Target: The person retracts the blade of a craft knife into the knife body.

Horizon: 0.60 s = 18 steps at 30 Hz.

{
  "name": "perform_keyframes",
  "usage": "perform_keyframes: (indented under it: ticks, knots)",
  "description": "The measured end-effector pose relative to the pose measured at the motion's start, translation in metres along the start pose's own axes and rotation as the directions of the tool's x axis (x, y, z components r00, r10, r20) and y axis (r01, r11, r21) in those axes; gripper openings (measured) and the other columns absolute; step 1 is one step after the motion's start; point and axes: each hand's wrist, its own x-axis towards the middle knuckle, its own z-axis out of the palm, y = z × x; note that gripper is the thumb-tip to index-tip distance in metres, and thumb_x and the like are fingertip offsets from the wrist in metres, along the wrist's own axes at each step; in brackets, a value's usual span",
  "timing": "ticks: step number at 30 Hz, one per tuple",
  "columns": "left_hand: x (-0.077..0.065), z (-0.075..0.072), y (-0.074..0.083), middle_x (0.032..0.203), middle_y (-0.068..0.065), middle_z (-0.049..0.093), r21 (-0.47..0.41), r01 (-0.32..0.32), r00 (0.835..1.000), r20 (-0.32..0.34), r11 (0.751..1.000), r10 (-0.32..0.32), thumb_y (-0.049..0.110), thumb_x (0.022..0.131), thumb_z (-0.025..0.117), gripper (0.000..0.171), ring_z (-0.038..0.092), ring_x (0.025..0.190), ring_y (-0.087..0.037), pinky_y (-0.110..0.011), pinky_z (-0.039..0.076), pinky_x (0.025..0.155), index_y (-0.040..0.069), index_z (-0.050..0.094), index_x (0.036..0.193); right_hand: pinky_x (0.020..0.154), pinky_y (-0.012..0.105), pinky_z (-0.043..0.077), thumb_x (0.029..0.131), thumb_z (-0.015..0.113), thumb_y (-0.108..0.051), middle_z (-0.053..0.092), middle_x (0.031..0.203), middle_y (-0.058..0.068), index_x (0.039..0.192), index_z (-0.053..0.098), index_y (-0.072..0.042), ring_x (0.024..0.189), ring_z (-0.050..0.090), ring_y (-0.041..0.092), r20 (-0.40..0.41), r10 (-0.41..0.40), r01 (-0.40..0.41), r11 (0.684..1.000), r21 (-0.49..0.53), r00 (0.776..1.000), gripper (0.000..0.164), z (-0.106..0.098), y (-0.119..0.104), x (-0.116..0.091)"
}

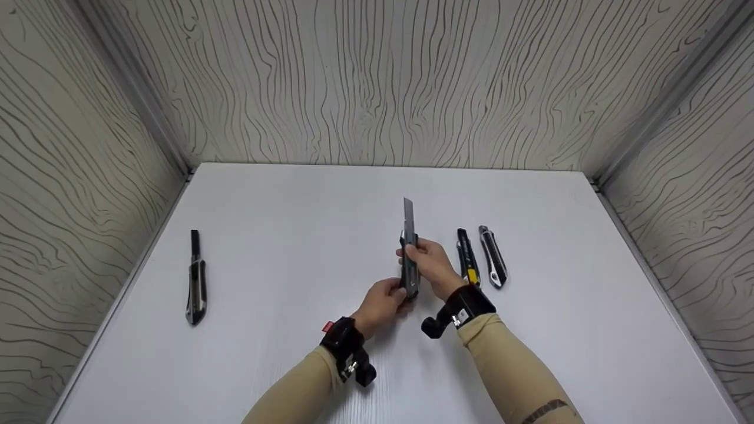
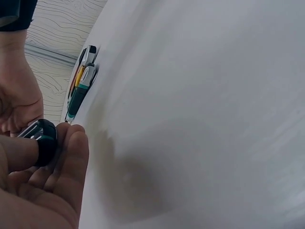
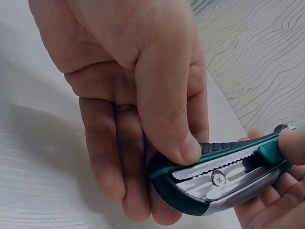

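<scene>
A box cutter [image 1: 410, 272] with a dark body and a long bare blade [image 1: 409, 212] is held above the white table, the blade pointing away from me. My right hand [image 1: 435, 265] grips its middle from the right, thumb on top. At the tail end, my left hand [image 1: 380, 303] pinches the body between thumb and fingers. Close up in the right wrist view, the box cutter [image 3: 224, 179] shows green and black grips, a silver channel with a screw, and a green slider [image 3: 270, 152] under a thumb. The left wrist view shows mainly its dark tail [image 2: 46, 148].
Another box cutter [image 1: 197, 291] lies on the table [image 1: 294, 235] far to the left. Beside my right wrist lie a black and yellow box cutter [image 1: 468, 256] and a dark and silver one [image 1: 493, 257]. Wood-patterned walls [image 1: 365, 82] enclose the back and sides.
</scene>
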Motion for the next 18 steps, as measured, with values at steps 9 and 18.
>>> perform_keyframes:
  ticks: [9,18]
  knots:
    - [-0.0012,0.0017,0.0013,0.1,-0.026,0.068,-0.003,-0.016,1.0,0.002,1.0,0.016,0.004,0.1,0.043,0.025,0.062,0.079,-0.019,-0.035,0.055,0.074,-0.009,0.058,0.116,0.102,0.04,0.045,0.102,0.049,-0.014,0.066,0.12,0.017,0.133,0.051,0.002,0.108,0.064,0.023,-0.002,-0.015,0.015,1.0,-0.003,1.0,0.035,-0.0023,0.0002,0.0001]
    - [-0.001,0.0007,0.0038,0.1,-0.024,0.068,0.01,-0.005,1.0,-0.009,1.0,0.005,0.005,0.1,0.044,0.025,0.061,0.078,-0.019,-0.034,0.054,0.073,-0.008,0.059,0.116,0.105,0.041,0.044,0.102,0.048,-0.014,0.064,0.124,0.018,0.137,0.048,0.001,0.111,0.063,0.024,0.018,-0.009,0.009,1.0,-0.003,1.0,0.038,-0.0015,-0.003,-0.0011]
